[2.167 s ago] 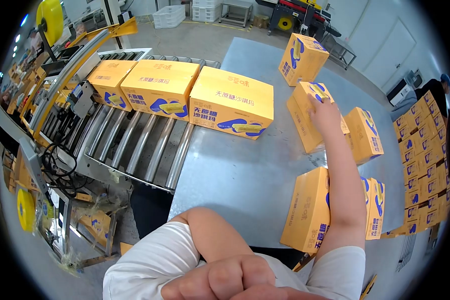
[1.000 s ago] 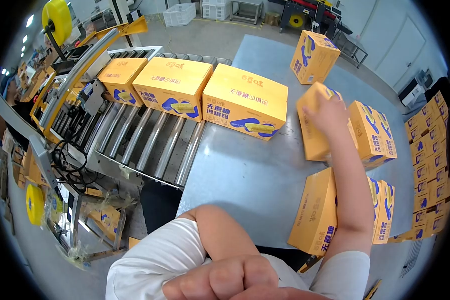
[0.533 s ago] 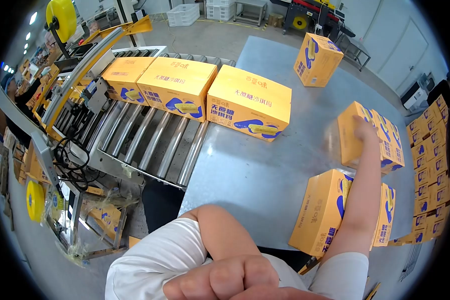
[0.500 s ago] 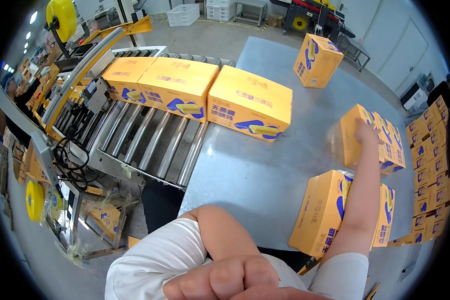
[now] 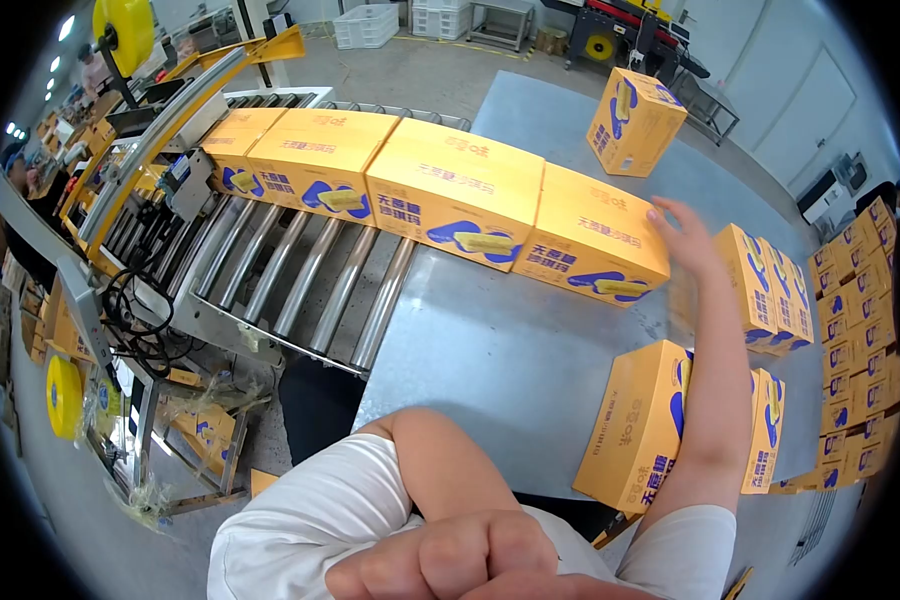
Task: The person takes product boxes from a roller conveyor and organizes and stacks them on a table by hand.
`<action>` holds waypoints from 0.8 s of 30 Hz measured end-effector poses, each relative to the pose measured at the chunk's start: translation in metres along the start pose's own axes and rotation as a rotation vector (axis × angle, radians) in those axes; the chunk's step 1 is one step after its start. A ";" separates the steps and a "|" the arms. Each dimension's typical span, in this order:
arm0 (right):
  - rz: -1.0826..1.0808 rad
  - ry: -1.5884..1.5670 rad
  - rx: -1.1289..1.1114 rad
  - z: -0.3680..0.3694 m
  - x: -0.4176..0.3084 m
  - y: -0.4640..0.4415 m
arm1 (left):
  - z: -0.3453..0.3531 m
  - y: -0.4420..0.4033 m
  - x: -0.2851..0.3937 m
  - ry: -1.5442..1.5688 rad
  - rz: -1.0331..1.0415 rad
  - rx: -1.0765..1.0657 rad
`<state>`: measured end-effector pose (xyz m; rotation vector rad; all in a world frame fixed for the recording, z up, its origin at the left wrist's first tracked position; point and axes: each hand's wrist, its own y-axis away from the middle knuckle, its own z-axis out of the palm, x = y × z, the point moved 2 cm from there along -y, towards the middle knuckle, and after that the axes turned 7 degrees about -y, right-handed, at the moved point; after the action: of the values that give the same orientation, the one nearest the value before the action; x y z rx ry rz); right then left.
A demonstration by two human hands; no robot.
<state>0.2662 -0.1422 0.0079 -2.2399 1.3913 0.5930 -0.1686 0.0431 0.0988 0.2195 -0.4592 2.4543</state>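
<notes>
My right hand [image 5: 688,238] is at the right end of an orange carton [image 5: 598,238], its fingers apart against the upper corner and edge. This carton closes up against another orange carton [image 5: 457,195], the two forming a row with more cartons on the rollers. Close to the camera, at the bottom, my left hand [image 5: 445,560] is curled into a fist over my bent arm; nothing shows in it. Below my right forearm stands a tilted-looking carton [image 5: 635,425], partly covered by the arm. More upright cartons [image 5: 760,290] stand just right of my right hand.
The metal table [image 5: 480,370] joins a roller conveyor [image 5: 305,275] leading to a taping machine [image 5: 155,150] at left. One carton [image 5: 635,122] stands on the table's far side. Stacked cartons [image 5: 860,350] rise at right. White crates [image 5: 367,27] sit on the floor behind.
My right hand has moved left from the right-hand group, and a carton now adjoins the row's end. The row has shifted left along the rollers. My left fist has stayed put.
</notes>
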 end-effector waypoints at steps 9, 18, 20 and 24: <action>-0.282 0.287 -0.181 0.023 -0.038 0.015 | 0.005 0.020 -0.008 0.090 0.009 0.255; -0.086 0.541 0.180 0.020 -0.054 0.021 | -0.001 0.031 0.014 0.080 -0.028 0.242; 0.135 0.654 0.185 0.020 -0.086 0.028 | 0.003 0.029 0.019 0.080 -0.030 0.248; 0.130 0.728 0.023 0.027 -0.098 0.030 | 0.002 0.023 0.014 0.072 -0.046 0.236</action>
<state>0.1958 -0.0687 0.0375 -2.4699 1.8611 -0.2474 -0.1934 0.0327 0.0985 0.2361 -0.1307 2.4592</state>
